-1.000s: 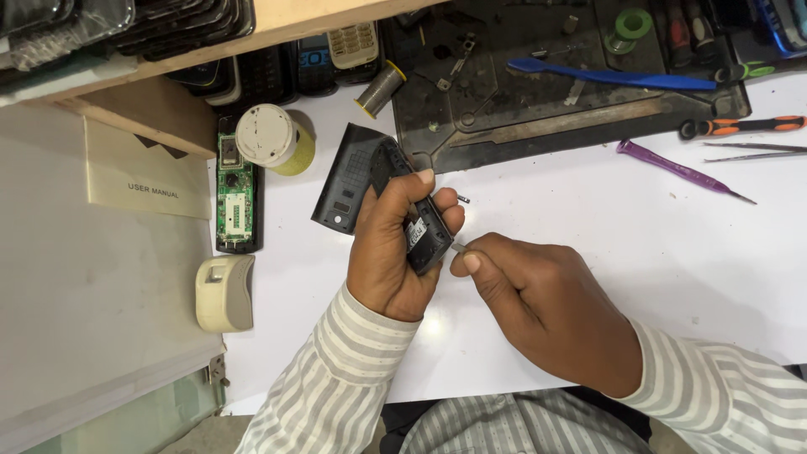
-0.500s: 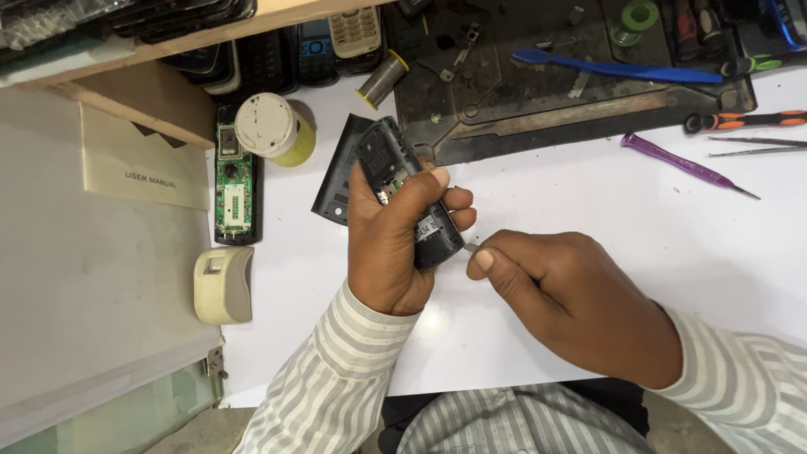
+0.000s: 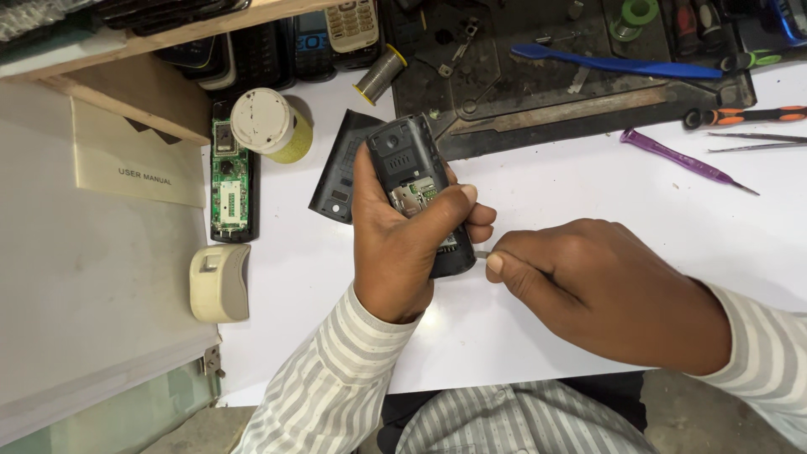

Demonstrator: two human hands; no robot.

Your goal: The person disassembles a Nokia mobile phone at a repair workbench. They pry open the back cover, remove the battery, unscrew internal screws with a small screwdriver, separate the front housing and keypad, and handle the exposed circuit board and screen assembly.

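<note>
Above one white table (image 3: 588, 202), left hand (image 3: 403, 244) grips one phone (image 3: 416, 181); right hand (image 3: 605, 290) pinches one tool (image 3: 481, 253).

A white tabletop (image 3: 588, 193) under even light, a wooden shelf (image 3: 143, 92) at upper left, grey floor (image 3: 185, 429) below.

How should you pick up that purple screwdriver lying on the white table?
Probably by the thick handle end of the slim purple plastic screwdriver, coming from above. It lies flat and alone on the white table, handle toward the black work mat, its thin metal tip pointing lower right, so fingers can pinch both long sides.
</note>
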